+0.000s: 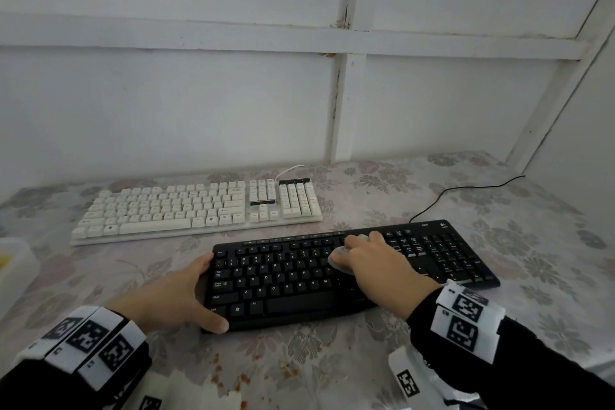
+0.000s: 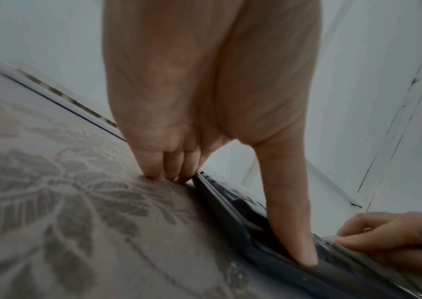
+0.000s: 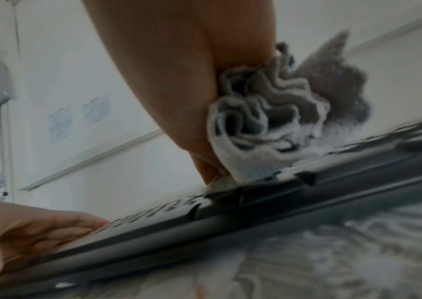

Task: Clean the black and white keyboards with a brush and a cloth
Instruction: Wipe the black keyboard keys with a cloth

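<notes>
The black keyboard (image 1: 349,273) lies near me on the flowered tablecloth (image 1: 515,210). My right hand (image 1: 376,260) grips a bunched grey-white cloth (image 1: 342,258) and presses it on the keys right of the letter block; the right wrist view shows the cloth (image 3: 268,121) crumpled in the palm against the keyboard (image 3: 255,202). My left hand (image 1: 186,293) braces the keyboard's left end, thumb along the front corner, fingers at the left edge. In the left wrist view the thumb (image 2: 291,222) lies on the keyboard (image 2: 243,222). The white keyboard (image 1: 196,210) sits behind. No brush is visible.
A white wall with wooden battens (image 1: 339,103) closes the back of the table. The black keyboard's cable (image 1: 466,190) trails to the back right. A pale plastic container (image 1: 13,263) sits at the left edge. Brown stains (image 1: 239,379) mark the cloth near me.
</notes>
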Demonstrator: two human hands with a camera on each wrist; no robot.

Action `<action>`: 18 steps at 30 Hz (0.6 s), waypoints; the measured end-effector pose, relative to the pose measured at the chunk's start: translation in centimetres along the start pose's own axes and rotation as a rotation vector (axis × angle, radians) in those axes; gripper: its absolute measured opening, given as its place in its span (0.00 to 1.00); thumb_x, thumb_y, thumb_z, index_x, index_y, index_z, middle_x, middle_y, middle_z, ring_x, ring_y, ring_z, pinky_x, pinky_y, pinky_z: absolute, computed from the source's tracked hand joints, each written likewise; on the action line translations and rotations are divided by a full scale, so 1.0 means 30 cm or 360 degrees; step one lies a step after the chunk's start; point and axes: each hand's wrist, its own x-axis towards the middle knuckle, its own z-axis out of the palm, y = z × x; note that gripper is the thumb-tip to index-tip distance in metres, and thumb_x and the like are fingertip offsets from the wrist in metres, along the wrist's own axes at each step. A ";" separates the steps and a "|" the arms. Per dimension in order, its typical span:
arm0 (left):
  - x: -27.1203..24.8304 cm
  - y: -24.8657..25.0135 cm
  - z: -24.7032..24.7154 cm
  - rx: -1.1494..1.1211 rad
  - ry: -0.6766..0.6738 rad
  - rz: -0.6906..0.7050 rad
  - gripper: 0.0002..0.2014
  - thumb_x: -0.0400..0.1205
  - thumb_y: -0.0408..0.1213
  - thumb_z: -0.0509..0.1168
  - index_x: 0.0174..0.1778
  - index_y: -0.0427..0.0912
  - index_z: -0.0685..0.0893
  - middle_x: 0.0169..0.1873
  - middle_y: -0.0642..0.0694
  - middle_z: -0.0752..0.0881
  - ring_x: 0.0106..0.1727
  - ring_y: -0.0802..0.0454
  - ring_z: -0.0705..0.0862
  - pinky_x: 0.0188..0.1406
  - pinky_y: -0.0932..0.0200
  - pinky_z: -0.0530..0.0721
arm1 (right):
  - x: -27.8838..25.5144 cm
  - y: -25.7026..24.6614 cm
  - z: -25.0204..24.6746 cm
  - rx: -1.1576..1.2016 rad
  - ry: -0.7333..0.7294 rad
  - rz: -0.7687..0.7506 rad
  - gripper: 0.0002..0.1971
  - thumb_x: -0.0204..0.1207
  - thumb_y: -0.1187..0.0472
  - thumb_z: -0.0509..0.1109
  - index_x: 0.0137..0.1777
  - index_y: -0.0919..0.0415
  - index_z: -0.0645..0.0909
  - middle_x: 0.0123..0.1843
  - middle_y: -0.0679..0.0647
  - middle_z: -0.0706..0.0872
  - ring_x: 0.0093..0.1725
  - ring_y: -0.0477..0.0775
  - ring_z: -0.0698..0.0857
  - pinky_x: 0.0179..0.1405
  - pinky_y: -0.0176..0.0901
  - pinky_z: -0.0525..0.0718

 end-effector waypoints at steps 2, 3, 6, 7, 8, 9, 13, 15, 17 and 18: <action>0.000 0.003 0.000 0.0004 0.0001 -0.0006 0.70 0.44 0.56 0.87 0.81 0.60 0.55 0.71 0.63 0.73 0.72 0.57 0.74 0.74 0.48 0.73 | -0.016 0.037 -0.005 -0.0030 -0.0021 0.0067 0.20 0.73 0.78 0.56 0.54 0.53 0.73 0.47 0.49 0.62 0.47 0.54 0.60 0.29 0.35 0.58; 0.000 0.003 -0.001 -0.0002 -0.0002 -0.0015 0.70 0.44 0.55 0.87 0.81 0.60 0.54 0.72 0.63 0.73 0.72 0.56 0.74 0.75 0.48 0.72 | -0.025 0.055 -0.006 -0.0047 -0.0007 0.0083 0.20 0.72 0.78 0.57 0.55 0.54 0.73 0.47 0.49 0.63 0.47 0.54 0.60 0.32 0.37 0.61; 0.005 -0.010 -0.003 0.0011 -0.0004 -0.0023 0.71 0.43 0.57 0.87 0.82 0.60 0.53 0.73 0.62 0.72 0.72 0.56 0.74 0.74 0.48 0.73 | -0.044 0.105 -0.002 -0.0113 0.0008 0.0131 0.21 0.72 0.78 0.57 0.56 0.54 0.73 0.46 0.48 0.64 0.46 0.55 0.63 0.36 0.39 0.63; 0.008 -0.016 -0.004 0.0021 0.0000 -0.0022 0.72 0.43 0.58 0.87 0.82 0.60 0.53 0.73 0.62 0.72 0.72 0.56 0.74 0.74 0.48 0.73 | -0.049 0.121 -0.001 -0.0116 0.0016 0.0157 0.21 0.73 0.78 0.56 0.57 0.53 0.74 0.47 0.48 0.65 0.46 0.54 0.63 0.33 0.39 0.61; 0.010 -0.021 -0.004 0.0030 0.0004 -0.0019 0.72 0.43 0.59 0.87 0.81 0.61 0.53 0.73 0.62 0.72 0.72 0.56 0.74 0.74 0.48 0.73 | -0.054 0.135 -0.002 -0.0120 0.0012 0.0183 0.21 0.74 0.77 0.56 0.58 0.53 0.74 0.47 0.48 0.65 0.46 0.53 0.62 0.32 0.39 0.60; 0.010 -0.023 -0.003 0.0037 0.0007 -0.0017 0.71 0.43 0.59 0.87 0.81 0.61 0.53 0.73 0.63 0.72 0.72 0.57 0.74 0.74 0.49 0.73 | -0.057 0.152 -0.001 -0.0132 0.0005 0.0199 0.21 0.75 0.77 0.55 0.58 0.52 0.75 0.47 0.49 0.66 0.46 0.53 0.62 0.32 0.39 0.60; 0.012 -0.022 -0.004 0.0069 0.0013 -0.0024 0.72 0.43 0.60 0.86 0.82 0.61 0.52 0.74 0.63 0.71 0.73 0.57 0.72 0.75 0.49 0.72 | -0.083 0.234 0.010 -0.0179 -0.0011 0.0300 0.17 0.79 0.73 0.55 0.55 0.48 0.73 0.46 0.48 0.65 0.45 0.54 0.63 0.26 0.37 0.57; 0.014 -0.024 -0.005 0.0074 0.0013 -0.0031 0.72 0.43 0.61 0.86 0.82 0.61 0.51 0.74 0.63 0.71 0.74 0.57 0.72 0.75 0.49 0.71 | -0.095 0.287 0.022 -0.0177 -0.0017 0.0357 0.16 0.81 0.71 0.56 0.54 0.48 0.74 0.46 0.48 0.67 0.45 0.54 0.64 0.29 0.38 0.62; 0.012 -0.020 -0.004 0.0083 0.0013 -0.0030 0.72 0.43 0.61 0.86 0.82 0.61 0.51 0.74 0.62 0.71 0.74 0.57 0.72 0.75 0.49 0.71 | -0.100 0.336 0.033 -0.0188 0.0001 0.0409 0.12 0.81 0.69 0.59 0.53 0.50 0.77 0.45 0.49 0.70 0.43 0.55 0.65 0.38 0.41 0.72; 0.010 -0.015 -0.004 0.0082 0.0013 -0.0030 0.73 0.43 0.61 0.86 0.82 0.60 0.51 0.74 0.62 0.70 0.74 0.56 0.72 0.75 0.48 0.71 | -0.099 0.356 0.032 -0.0195 0.0027 0.0434 0.11 0.80 0.69 0.61 0.52 0.52 0.78 0.43 0.48 0.71 0.41 0.55 0.67 0.43 0.45 0.76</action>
